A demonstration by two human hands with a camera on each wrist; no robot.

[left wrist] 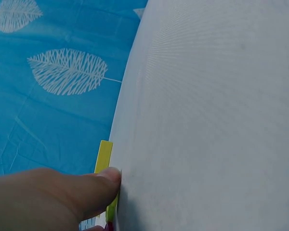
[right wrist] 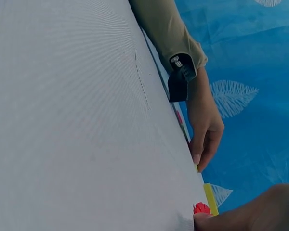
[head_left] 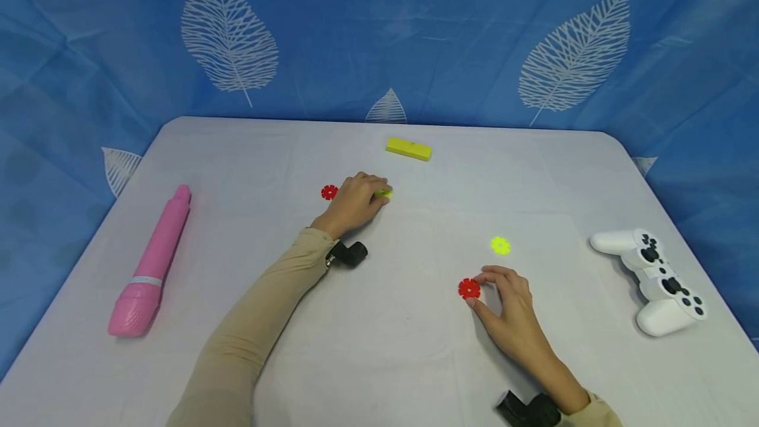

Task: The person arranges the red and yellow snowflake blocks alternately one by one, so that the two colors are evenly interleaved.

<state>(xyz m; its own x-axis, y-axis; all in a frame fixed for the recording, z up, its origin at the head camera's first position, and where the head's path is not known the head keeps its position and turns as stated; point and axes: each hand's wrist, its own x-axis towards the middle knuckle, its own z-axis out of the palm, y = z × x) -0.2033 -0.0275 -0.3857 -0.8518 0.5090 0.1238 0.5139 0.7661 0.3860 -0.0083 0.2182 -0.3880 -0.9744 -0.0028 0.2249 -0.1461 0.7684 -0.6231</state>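
Observation:
My left hand (head_left: 356,199) pinches a yellow-green notched disc (head_left: 384,194) between thumb and fingers, low over the white table. Beside its wrist lies a red notched disc (head_left: 329,192). In the left wrist view the thumb covers much of the yellow-green disc (left wrist: 111,208). Nearer the front, my right hand (head_left: 511,315) holds another red notched disc (head_left: 469,288) at its rim, thumb below and index finger above. That red disc (right wrist: 201,208) shows past the thumb in the right wrist view. Just beyond the right hand, a second yellow-green disc (head_left: 501,246) lies flat.
A long yellow block (head_left: 408,149) lies near the table's back edge. Toward the left side is a pink microphone-shaped object (head_left: 151,269). A white game controller (head_left: 652,282) rests on the right. Behind the table (head_left: 379,361) hangs a blue curtain (head_left: 391,18) with white leaf prints.

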